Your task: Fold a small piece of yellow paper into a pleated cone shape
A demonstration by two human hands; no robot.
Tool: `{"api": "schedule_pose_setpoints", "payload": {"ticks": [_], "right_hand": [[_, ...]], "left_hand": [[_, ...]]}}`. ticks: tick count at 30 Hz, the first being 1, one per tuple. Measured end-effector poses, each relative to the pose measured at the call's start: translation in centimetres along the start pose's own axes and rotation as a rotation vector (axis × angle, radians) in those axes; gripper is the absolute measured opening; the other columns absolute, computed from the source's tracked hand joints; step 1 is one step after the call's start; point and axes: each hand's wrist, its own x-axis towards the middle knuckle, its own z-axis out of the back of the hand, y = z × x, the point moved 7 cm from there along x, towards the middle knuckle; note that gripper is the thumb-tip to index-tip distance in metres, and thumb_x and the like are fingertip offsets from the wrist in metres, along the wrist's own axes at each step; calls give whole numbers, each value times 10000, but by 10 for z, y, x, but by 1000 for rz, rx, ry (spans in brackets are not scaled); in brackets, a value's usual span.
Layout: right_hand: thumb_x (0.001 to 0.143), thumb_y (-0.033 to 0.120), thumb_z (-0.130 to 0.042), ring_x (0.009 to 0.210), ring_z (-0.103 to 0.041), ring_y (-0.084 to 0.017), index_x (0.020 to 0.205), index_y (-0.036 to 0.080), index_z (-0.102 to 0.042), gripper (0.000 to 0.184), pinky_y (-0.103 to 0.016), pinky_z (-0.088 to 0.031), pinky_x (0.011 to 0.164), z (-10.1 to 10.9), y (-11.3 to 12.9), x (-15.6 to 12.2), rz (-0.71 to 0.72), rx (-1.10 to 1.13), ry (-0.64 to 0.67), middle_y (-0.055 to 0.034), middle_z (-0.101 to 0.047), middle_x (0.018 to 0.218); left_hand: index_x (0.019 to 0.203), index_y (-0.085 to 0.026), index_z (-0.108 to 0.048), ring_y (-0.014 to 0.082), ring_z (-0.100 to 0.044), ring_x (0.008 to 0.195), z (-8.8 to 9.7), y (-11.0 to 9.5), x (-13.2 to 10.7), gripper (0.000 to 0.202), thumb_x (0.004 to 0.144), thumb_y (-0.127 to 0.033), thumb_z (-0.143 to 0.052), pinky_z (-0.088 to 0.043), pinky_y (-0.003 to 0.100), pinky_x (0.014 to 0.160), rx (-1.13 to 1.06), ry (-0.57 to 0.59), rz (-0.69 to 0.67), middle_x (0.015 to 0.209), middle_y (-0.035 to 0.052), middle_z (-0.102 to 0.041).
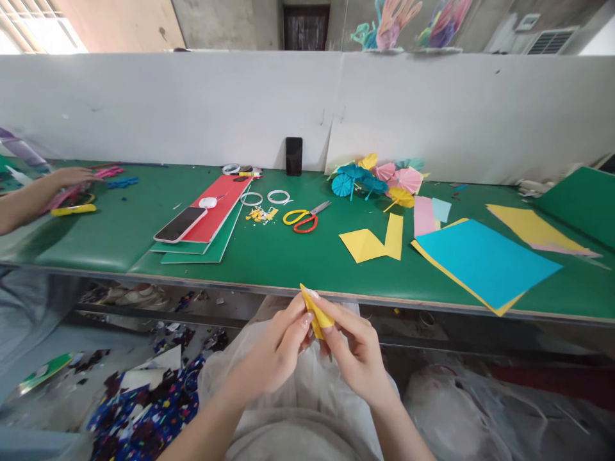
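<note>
Between my two hands is a small folded piece of yellow paper (323,318), narrowing to a point at its upper left. My left hand (286,336) pinches its left side with thumb and fingers. On the other side, my right hand (354,342) grips the paper's right part, thumb below and fingers above. Both hands are over my lap, just in front of the table edge. Beyond them on the green table (269,269) lie scissors (305,218) with one yellow and one red handle, a creased yellow paper square (361,244) and a yellow paper strip (394,235).
Blue sheets (487,259) over yellow ones lie at right. Paper umbrellas (375,179) cluster at the back, near a standing phone (294,156). Left are red and green boards (223,205) with another phone (180,225), tape rings (278,196) and paper scraps (261,215). Another person's hand (72,177) works far left.
</note>
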Motion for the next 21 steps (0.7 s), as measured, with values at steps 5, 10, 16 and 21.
{"api": "schedule_pose_setpoints", "payload": {"ticks": [5, 10, 16, 21], "right_hand": [[882, 108, -464, 562, -498, -94, 1265, 350, -551, 461, -203, -456, 497, 1, 2, 1, 2, -14, -10, -6, -631, 796], [847, 73, -472, 476, -499, -68, 1227, 327, -589, 472, -188, -454, 469, 1, 1, 2, -27, 27, -48, -2, -671, 792], [861, 85, -473, 479, -529, -83, 1213, 307, -606, 437, -199, -457, 454, 1, -3, 1, -68, -3, -81, -6, -669, 767], [897, 118, -453, 528, -530, -95, 1272, 320, -553, 438, -216, -461, 486, -1, -3, 0, -12, -82, -51, -25, -672, 869]], "left_hand": [[891, -199, -428, 85, -290, 537, -3, 0, 2, 200, 950, -358, -323, -282, 213, 497, -90, 20, 10, 622, -55, -382], [867, -189, -428, 82, -289, 512, -4, -2, 3, 207, 948, -339, -312, -267, 208, 471, -79, 17, -9, 596, -54, -390], [897, -192, -432, 87, -289, 512, -4, 3, 4, 207, 945, -345, -302, -258, 210, 464, -78, -1, 24, 595, -54, -368], [866, -194, -415, 82, -283, 510, -2, 4, 4, 192, 941, -331, -304, -252, 204, 461, -92, -26, 35, 613, -52, -358]]}}
